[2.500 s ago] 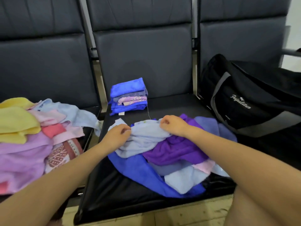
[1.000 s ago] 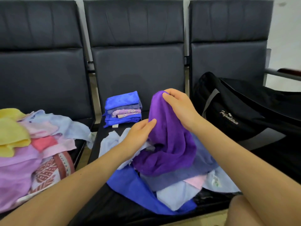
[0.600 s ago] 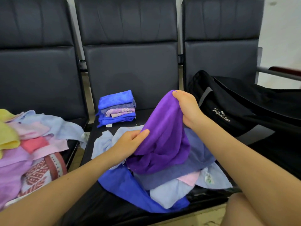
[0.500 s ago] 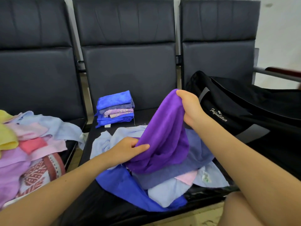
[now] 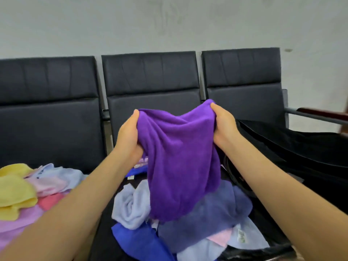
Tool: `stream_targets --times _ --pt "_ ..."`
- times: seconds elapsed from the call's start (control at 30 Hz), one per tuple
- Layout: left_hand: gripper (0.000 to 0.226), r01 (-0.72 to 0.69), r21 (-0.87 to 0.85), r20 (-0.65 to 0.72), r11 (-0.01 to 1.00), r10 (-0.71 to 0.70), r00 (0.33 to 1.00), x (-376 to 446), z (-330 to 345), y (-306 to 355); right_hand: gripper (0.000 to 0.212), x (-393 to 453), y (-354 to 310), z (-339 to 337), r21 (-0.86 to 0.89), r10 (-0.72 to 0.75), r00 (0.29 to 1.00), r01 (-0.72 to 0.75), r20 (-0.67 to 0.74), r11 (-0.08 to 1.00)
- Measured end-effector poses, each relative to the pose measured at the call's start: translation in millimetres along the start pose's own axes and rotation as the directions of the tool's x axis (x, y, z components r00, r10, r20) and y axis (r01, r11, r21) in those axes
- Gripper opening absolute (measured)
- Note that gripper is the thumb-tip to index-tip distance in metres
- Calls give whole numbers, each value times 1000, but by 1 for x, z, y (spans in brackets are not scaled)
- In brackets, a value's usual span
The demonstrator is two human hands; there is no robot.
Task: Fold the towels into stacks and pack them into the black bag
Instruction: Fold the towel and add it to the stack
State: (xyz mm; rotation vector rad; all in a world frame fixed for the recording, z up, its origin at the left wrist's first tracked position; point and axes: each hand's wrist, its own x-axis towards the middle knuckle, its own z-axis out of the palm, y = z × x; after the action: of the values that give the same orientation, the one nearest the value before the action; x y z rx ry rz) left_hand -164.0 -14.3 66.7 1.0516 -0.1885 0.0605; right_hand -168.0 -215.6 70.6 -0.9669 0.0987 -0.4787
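A purple towel [image 5: 178, 157] hangs in the air over the middle seat. My left hand [image 5: 129, 135] grips its upper left edge and my right hand [image 5: 223, 123] grips its upper right corner. Under it lies a loose heap of towels [image 5: 199, 215] in light blue, slate blue, royal blue and pink. The folded stack [image 5: 136, 170] at the back of the seat is mostly hidden behind my left arm and the purple towel. The black bag [image 5: 293, 151] lies on the right seat.
A second heap of towels [image 5: 20, 193] in yellow, pink, lilac and pale blue covers the left seat. Three black seat backs [image 5: 150, 80] stand in front of a grey wall. A metal armrest [image 5: 316, 114] sticks out at the far right.
Both hands have lifted the purple towel higher off the heap. My left hand moved from the towel's lower fold up to its top edge. The view has tilted upward.
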Motion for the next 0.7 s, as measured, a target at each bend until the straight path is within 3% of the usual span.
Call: stream_targets --times 0.13,0.27,0.47,0.57,0.7 --pt "41 -30 -90 148 995 43 988 -18 27 53 39 -12 -36 29 65 24 993 -32 113 997" --pt "30 -52 -46 181 998 59 982 -32 27 84 22 -28 -58 37 122 58 966 -91 251 988" --pt "22 57 239 160 969 -97 982 -20 -11 68 34 -22 -33 4 89 134 959 -160 251 983" --pt "19 119 559 119 821 -221 968 -4 -48 23 33 -13 12 -30 -90 240 963 -230 122 969" --pt "18 -104 921 163 375 -127 979 16 -111 -51 15 0 84 -90 -325 395 918 -387 -45 863"
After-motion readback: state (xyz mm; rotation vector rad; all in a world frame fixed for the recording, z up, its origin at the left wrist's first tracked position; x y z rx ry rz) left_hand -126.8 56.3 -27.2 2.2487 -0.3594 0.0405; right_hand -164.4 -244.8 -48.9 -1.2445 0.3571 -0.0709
